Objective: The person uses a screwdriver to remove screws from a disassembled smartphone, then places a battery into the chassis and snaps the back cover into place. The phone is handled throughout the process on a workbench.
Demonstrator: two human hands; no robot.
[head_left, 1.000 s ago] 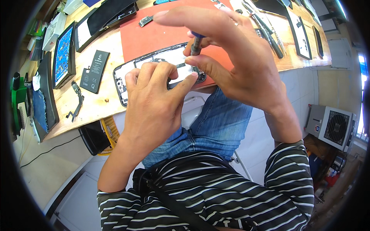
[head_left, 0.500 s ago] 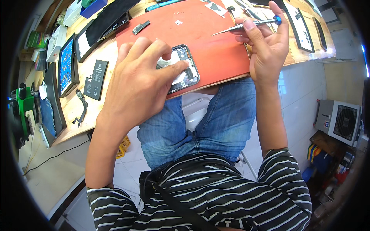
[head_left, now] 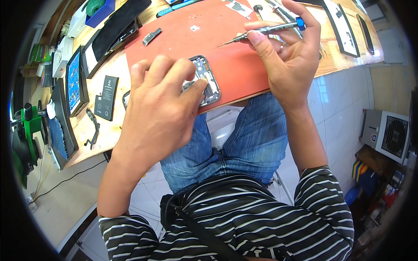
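An opened phone body (head_left: 212,90), dark-rimmed with its inner parts bared, lies at the near edge of a red work mat (head_left: 237,58). My left hand (head_left: 163,102) covers its left part, fingers curled and thumb bent down inside the frame. Whatever those fingers pinch, if anything, is hidden by the hand. To the right, above the mat, my right hand (head_left: 296,61) grips a thin precision screwdriver (head_left: 272,28) with a blue end cap. Its tip points left, apart from the phone.
Left of the mat lie a black phone battery (head_left: 106,98), a flex cable part (head_left: 92,126) and a tray with a blue inside (head_left: 75,81). A small metal part (head_left: 151,36) rests on the mat. More tools (head_left: 283,13) and a phone frame (head_left: 342,30) sit at the far right.
My right hand has brought the screwdriver a little left, its tip now lower over the mat. My left hand stays at the phone body. The whole view has shifted slightly.
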